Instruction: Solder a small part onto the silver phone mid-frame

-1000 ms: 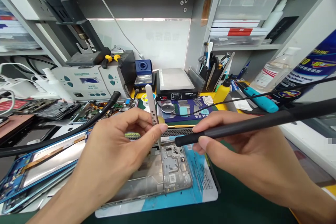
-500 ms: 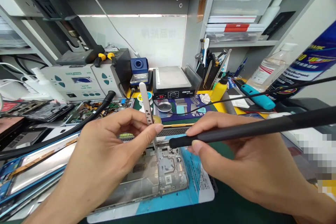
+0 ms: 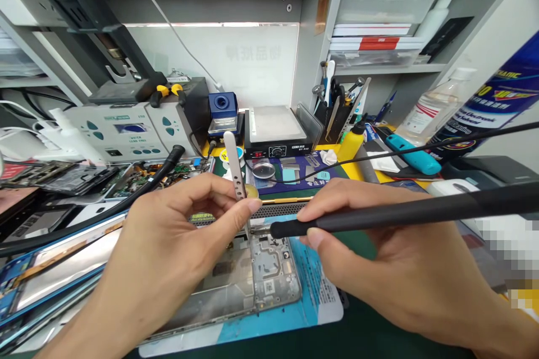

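My left hand [image 3: 181, 247] pinches a pair of silver tweezers [image 3: 234, 165] between thumb and fingers, upright with the points down. Their points meet the upper edge of a grey metal phone frame [image 3: 269, 269]. My right hand [image 3: 379, 258] grips a black soldering iron [image 3: 328, 220] like a pen, its thin metal tip pointing left beside the tweezer points. The tips are too small to show exactly what they touch. Under the phone frame lies a blue and white pad [image 3: 315, 303]. My left hand covers part of the frame.
Phone parts and circuit boards [image 3: 168, 176] crowd the left, with a thick black hose [image 3: 126, 202] across them. Behind stand a hot-air station [image 3: 130, 129], a blue iron stand [image 3: 223, 106] and a heating plate [image 3: 275, 123]. A yellow bottle [image 3: 351, 143] and a cable [image 3: 396, 154] are at right.
The right hand and soldering iron have shifted very slightly, the handle tilting a little lower at its right end. My left hand and the tweezers hold nearly the same place.
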A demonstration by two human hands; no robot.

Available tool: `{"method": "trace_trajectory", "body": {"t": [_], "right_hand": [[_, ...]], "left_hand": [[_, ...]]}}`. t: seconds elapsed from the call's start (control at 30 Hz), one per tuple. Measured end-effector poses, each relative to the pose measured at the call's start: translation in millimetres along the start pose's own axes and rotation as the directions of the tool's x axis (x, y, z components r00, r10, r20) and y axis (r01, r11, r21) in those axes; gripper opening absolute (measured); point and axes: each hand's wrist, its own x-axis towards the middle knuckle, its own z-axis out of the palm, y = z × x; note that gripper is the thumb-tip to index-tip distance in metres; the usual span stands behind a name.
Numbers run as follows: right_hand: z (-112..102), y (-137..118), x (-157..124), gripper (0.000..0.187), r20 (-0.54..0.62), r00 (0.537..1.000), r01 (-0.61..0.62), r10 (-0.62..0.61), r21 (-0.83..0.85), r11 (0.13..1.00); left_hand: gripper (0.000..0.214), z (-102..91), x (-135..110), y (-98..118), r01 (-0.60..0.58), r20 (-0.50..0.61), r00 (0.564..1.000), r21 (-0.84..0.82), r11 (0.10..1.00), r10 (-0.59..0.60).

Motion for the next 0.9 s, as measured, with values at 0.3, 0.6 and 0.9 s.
{"method": "trace_trajectory", "body": {"t": [0.3,0.6,0.9], "right_hand": [[-0.8,-0.6,0.4,0.024,-0.013,0.999,0.042,-0.043,-0.02,0.999],[-1.6,-1.0,-1.2,0.023,-0.01,0.998,0.061,-0.061,-0.056,0.997],[-2.3,1.1,-0.4,0.023,0.019,0.997,0.071,-0.07,-0.07,0.995]], "left_hand": [[0.011,3.2,0.1,0.6,-0.025,-0.02,0.999,-0.009,1.0,0.025],[0.011,1.2,-3.2,-0.3,-0.017,-0.034,0.999,0.014,1.0,0.017],[0.015,-0.5,-3.3,2.9,0.008,-0.064,0.998,0.011,1.0,-0.008]]}}
